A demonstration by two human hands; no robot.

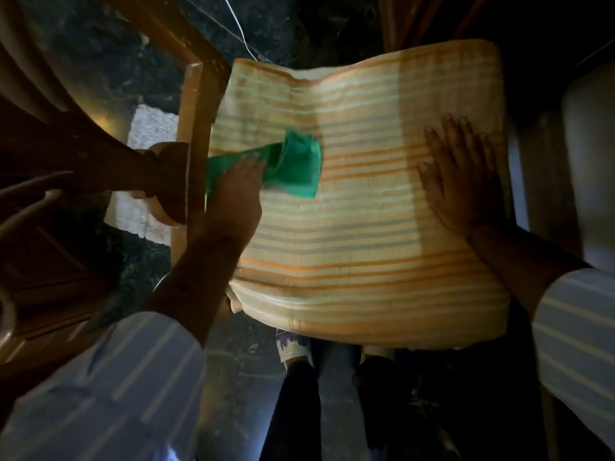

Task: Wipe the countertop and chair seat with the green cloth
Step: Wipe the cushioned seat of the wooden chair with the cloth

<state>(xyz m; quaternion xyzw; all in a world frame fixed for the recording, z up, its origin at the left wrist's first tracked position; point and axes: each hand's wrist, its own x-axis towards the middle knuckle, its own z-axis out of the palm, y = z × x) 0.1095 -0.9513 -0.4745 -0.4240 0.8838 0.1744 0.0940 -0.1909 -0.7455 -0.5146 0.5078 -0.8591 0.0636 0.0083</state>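
- Green cloth (293, 169) bunched on striped chair seat (366, 247), long axis 9-to-3 o'clock.
- Left hand (233, 194) fingers gripping its 9 o'clock end.
- Right hand (462, 181) fingers spread flat on seat.

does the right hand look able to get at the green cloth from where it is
Probably yes. The right hand lies flat on the striped chair seat, and only bare seat separates it from the green cloth, which the left hand is gripping.

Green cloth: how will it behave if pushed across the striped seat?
The green cloth is probably floppy: it bunches in folds ahead of the left hand. Likely light, with one end trailing off the seat edge. It may drag on the woven-looking fabric rather than glide.
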